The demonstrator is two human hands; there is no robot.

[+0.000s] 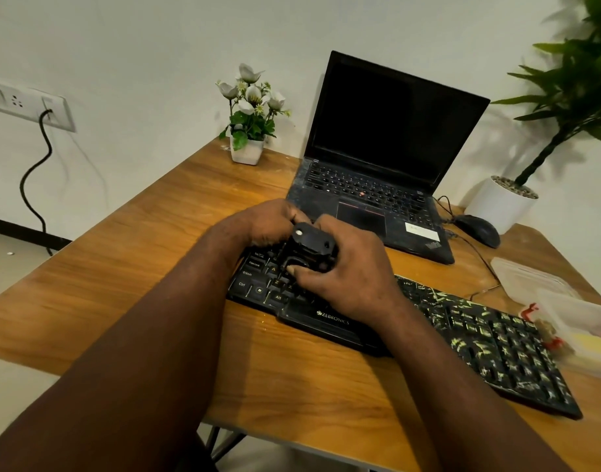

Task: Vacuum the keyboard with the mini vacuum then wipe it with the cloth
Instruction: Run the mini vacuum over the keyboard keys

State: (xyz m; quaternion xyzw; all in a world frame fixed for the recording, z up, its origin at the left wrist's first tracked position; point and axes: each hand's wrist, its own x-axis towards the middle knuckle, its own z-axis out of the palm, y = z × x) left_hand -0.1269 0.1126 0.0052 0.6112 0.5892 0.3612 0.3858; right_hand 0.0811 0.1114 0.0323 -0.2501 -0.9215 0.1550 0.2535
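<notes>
A black keyboard (462, 332) lies slantwise on the wooden desk; its right half is strewn with pale yellowish scraps, while the left-end keys look clean. A small black mini vacuum (311, 247) stands on the keyboard's left part. My right hand (346, 274) is wrapped around the vacuum from the right, thumb on its front. My left hand (265, 223) rests at the keyboard's upper left corner, its fingers curled against the vacuum's far side. No cloth can be made out for sure.
An open black laptop (377, 165) sits behind the keyboard, with a black mouse (479, 229) and its cable to the right. Clear plastic containers (544, 284) lie at the right edge. A flower pot (248, 148) and a white planter (499, 202) stand at the back.
</notes>
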